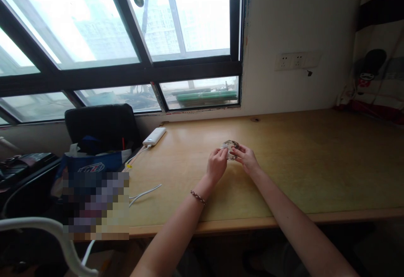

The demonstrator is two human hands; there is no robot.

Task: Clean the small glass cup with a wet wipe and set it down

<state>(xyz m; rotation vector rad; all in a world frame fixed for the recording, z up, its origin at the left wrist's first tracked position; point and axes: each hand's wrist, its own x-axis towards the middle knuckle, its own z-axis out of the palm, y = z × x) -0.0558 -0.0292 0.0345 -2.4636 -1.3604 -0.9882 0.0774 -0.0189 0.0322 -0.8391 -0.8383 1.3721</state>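
Both my hands meet over the middle of a wooden desk. Between them is a small clear, shiny round object, perhaps glass or wrapped in plastic. My left hand pinches its left side with fingertips; a braided bracelet is on that wrist. My right hand holds its right side. What the object is stays too small to tell.
A white power bank lies at the desk's back left with a white cable trailing off the edge. A black chair and a blue bag stand to the left. Wall sockets sit above the desk.
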